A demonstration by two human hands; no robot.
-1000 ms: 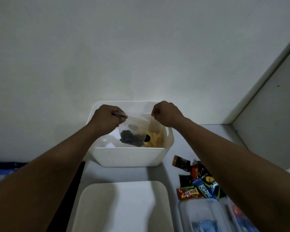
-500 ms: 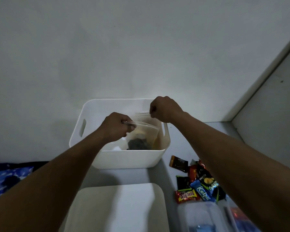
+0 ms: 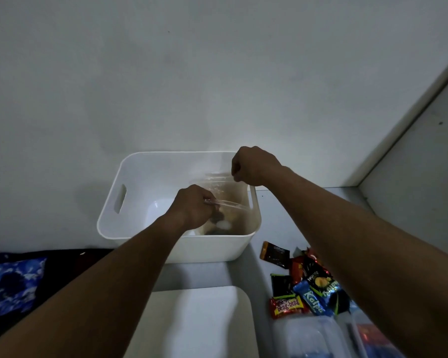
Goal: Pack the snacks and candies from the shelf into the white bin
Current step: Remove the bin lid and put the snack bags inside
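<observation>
You had the clear snack bag (image 3: 226,195) low inside the white bin (image 3: 140,177), at its right end.
Your left hand (image 3: 194,206) and right hand (image 3: 251,166) each pinched its top edge; it looked light, limp and slick, best held there.

bare left hand (image 3: 193,206), bare right hand (image 3: 254,165), bare forearms (image 3: 347,228)

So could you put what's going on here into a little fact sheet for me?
white bin: stands on the shelf, by the wall
clear bag: hangs inside the bin, dark and pale pieces in it
left hand: pinches one end of the bag's top edge
right hand: pinches the other end
loose snacks: piled on the shelf right of the bin, not yet packed
</observation>
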